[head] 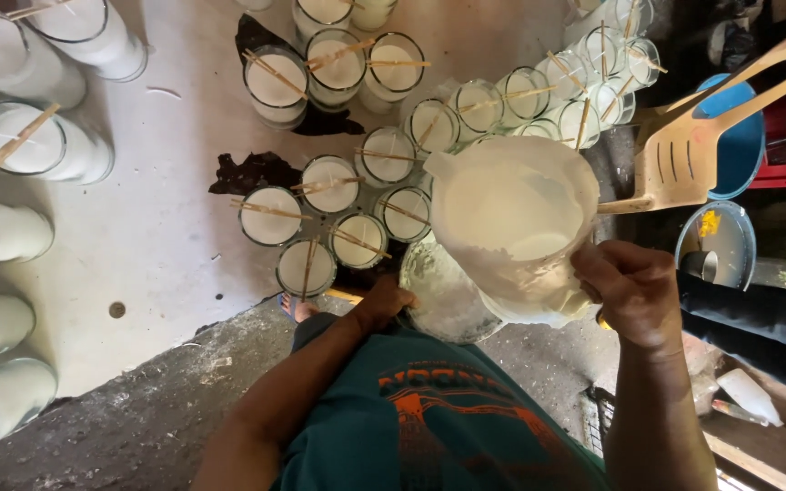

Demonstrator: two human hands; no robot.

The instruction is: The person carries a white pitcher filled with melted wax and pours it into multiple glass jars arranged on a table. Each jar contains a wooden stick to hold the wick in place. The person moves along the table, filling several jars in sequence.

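Concrete floor ahead of both hands holds wax-filled glasses (331, 185). Right hand (631, 293) grips full white jug (511, 223); left hand (384, 302) closed on the jug's underside rim. Spill risk if the jug tilts.

A pale concrete floor (175, 227) carries clustered wax-filled glass jars (270, 216) with stick-held wicks, far and left; dark rags (252, 171) lie between them.

— What sort of place is this?
— A small candle-making workshop, by the look of it. Dozens of glass jars (330, 185) filled with white wax stand on a pale slab (175, 227), left and far, each with thin wooden sticks (270, 209) laid across its rim.
— Anything else?
— The near floor (147, 409) is rough grey concrete, and at far right a wax-caked wooden paddle (684, 155) sits above round tubs (739, 145).
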